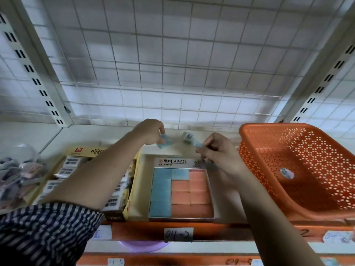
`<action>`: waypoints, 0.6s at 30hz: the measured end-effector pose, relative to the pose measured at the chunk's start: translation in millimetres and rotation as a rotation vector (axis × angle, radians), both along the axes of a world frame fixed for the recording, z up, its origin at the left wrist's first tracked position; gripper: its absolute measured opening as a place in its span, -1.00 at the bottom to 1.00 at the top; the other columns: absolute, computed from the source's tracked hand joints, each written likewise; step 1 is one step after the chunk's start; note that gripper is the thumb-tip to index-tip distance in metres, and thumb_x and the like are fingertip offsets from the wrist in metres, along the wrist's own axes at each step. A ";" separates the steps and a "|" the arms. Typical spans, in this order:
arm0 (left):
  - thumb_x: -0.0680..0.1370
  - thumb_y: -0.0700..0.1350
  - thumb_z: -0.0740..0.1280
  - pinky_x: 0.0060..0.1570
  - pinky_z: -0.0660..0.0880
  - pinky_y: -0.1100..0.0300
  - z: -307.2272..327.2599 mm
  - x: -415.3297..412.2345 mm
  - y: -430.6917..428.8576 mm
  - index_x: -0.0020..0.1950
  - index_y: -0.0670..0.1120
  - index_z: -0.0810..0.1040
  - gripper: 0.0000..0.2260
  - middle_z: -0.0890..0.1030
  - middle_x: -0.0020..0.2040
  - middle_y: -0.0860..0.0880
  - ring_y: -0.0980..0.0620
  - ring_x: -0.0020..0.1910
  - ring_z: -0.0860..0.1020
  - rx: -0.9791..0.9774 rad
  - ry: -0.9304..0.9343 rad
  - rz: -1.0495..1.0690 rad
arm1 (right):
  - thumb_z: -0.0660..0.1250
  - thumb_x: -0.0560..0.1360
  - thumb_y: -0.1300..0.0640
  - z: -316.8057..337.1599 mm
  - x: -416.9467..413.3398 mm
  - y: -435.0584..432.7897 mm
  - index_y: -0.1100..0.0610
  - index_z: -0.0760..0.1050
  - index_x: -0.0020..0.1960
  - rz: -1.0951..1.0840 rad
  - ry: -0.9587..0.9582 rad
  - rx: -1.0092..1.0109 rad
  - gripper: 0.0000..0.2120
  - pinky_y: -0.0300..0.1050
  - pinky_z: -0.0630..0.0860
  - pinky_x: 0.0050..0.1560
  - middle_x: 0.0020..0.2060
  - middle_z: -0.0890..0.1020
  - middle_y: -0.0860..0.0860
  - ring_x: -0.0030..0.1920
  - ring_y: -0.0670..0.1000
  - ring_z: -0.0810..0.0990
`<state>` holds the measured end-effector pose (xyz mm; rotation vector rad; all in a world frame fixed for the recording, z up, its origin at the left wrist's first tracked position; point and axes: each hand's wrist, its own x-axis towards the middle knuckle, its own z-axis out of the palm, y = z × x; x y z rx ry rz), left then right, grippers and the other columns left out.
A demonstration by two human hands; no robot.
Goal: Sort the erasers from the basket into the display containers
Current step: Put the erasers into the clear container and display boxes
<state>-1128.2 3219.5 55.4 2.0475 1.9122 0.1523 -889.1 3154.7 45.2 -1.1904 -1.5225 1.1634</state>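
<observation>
Left hand (151, 133): reaches over the shelf behind the boxes, fingers curled down and pinching a pale blue translucent block eraser (163, 141); whether the eraser touches the shelf cannot be told.
Right hand (217, 150): thumb and fingertips pinch a small pale blue eraser piece (198, 145), held above the far edge of the white display box.
White display box (172, 161): open cardboard tray with a Korean printed header, packed flat with blue square erasers (161, 191) on its left and pink square erasers (192, 196) on its right.
Grey sleeved eraser (187, 137): lies on the shelf between the two hands, apart from both.
Orange perforated plastic basket (255, 156): right of the box, tilted, with one small pale item (287, 173) on its floor, too blurred to name.
Yellow cardboard box (90, 150): left of the white one, holding white wrapped erasers (71, 162), partly hidden by the left forearm.
Striped sleeve (48, 227): dark with pale stripes, on the left arm.
Shelf label (178, 234): handwritten "04-2", below the white box.
</observation>
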 end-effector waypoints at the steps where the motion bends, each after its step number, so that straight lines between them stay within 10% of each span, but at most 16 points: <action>1: 0.49 -0.04 0.46 0.08 0.44 0.12 -0.9 0.9 1.7 0.21 -0.05 0.53 -0.68 0.56 0.16 -0.03 -0.07 0.16 0.50 0.002 0.015 0.002 | 0.41 0.41 0.46 0.2 1.6 -2.2 0.19 0.39 -0.21 0.021 0.016 -0.006 -0.74 -0.22 0.42 -0.46 -0.33 0.54 0.23 -0.44 0.04 0.53; 6: 0.48 -0.03 0.47 -0.05 0.38 0.15 1.3 2.7 3.1 0.06 -0.14 0.58 -0.74 0.55 -0.03 -0.08 -0.06 -0.04 0.49 -0.046 0.004 -0.009 | 0.52 0.27 0.45 -8.0 7.9 -5.6 0.04 0.54 -0.31 0.090 0.065 -0.039 -0.66 0.09 0.50 -0.14 -0.29 0.57 0.16 -0.25 0.17 0.56; 18: 0.48 -0.12 0.45 -0.28 0.36 0.30 20.2 -7.3 -38.6 0.01 -0.08 0.61 -0.87 0.59 -0.08 0.03 0.08 -0.12 0.52 0.053 -0.256 0.022 | 0.44 0.29 0.56 0.3 2.3 -28.7 0.19 0.47 -0.09 0.154 0.174 -0.012 -0.64 -0.14 0.55 -0.16 -0.25 0.57 0.00 -0.19 0.05 0.59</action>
